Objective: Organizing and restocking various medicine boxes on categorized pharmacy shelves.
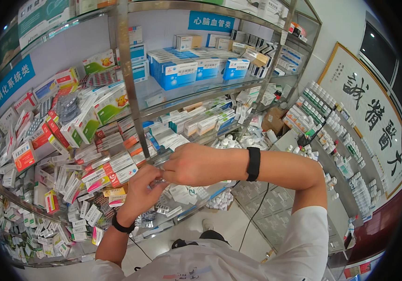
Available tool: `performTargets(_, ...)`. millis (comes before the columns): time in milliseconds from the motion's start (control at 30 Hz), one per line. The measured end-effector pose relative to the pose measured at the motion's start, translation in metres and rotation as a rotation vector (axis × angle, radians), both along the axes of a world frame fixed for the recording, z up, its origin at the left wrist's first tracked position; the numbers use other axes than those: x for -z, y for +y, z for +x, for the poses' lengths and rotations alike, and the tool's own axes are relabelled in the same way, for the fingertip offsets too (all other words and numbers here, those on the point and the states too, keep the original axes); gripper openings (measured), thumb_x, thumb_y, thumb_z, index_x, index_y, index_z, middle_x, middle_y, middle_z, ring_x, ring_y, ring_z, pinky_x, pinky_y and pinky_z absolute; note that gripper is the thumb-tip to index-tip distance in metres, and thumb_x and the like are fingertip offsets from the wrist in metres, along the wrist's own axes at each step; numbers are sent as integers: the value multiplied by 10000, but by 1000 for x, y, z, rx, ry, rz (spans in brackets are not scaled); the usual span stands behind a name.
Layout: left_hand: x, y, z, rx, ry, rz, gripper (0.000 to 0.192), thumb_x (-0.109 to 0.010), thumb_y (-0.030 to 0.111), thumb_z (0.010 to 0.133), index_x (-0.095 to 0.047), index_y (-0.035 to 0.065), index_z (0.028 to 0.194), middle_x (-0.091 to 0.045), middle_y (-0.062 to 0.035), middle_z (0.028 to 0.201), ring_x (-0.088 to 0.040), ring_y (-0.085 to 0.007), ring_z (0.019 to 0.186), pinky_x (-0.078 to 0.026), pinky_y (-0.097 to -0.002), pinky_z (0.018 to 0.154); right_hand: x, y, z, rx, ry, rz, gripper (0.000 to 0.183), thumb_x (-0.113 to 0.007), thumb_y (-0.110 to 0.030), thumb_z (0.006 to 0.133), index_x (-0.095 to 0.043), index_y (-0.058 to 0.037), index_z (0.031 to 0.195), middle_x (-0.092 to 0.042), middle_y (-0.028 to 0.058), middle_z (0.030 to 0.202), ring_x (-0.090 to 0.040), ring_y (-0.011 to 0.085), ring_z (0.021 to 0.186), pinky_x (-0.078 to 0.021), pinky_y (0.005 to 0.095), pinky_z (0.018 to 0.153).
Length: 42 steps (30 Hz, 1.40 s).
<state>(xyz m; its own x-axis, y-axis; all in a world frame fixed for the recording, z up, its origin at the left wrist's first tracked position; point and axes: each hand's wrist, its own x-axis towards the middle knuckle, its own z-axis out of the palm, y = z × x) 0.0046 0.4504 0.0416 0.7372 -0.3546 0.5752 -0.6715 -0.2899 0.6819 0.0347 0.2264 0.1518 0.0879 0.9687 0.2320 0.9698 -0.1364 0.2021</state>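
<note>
Both hands meet in front of the metal-framed glass shelf unit, near a metal upright. My left hand (140, 191), palm turned inward, has its thumb and fingers closed on a small shiny, clear item, perhaps a plastic or foil pack, mostly hidden. My right hand (190, 165) reaches across from the right with its back up, its fingertips against the left hand's at that item; whether it grips it too is hidden. A black band sits on each wrist. Close to the left hand lie a white and orange medicine carton (111, 172) and a yellow carton (116, 192).
Blue and white medicine boxes (178, 73) stand on the shelf above. Piled cartons and blister packs (68, 107) fill the left shelves. Grey drawers (274, 203) and rows of bottles stand at right. A black cable (255, 212) hangs near the floor.
</note>
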Motion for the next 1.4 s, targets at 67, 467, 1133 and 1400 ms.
performTargets(67,-6,-11,2,-19,-69,0,176,-807,24,806,-699,14,944,-654,-88,899,-608,-197,721,-478,-287,589,-5,-14,3,41,41,-1,137,-677,-195,859,-631,-72,898,-601,65,795,-651,265,765,-520,404,664)
performTargets(467,-46,-40,57,-649,-529,315,161,-730,31,885,-621,-25,989,-606,-190,1206,-572,-370,1094,-474,-438,909,-70,-229,123,616,-182,44,193,-709,-232,860,-680,-53,926,-689,114,920,-675,337,962,-550,474,819)
performTargets(1133,-89,-55,81,-749,-348,582,172,-714,69,869,-574,-31,872,-598,-150,1276,-524,-370,1090,-436,-461,992,-117,-372,290,1063,-120,293,384,-727,-202,761,-591,-6,1062,-689,206,1001,-662,408,999,-538,474,834)
performTargets(1400,-102,-47,85,-679,-308,592,155,-733,75,840,-601,-6,851,-574,-112,1003,-521,-349,943,-453,-437,824,-140,-367,291,986,-10,415,385,-746,-233,724,-621,-16,1016,-698,208,947,-676,398,902,-533,449,788)
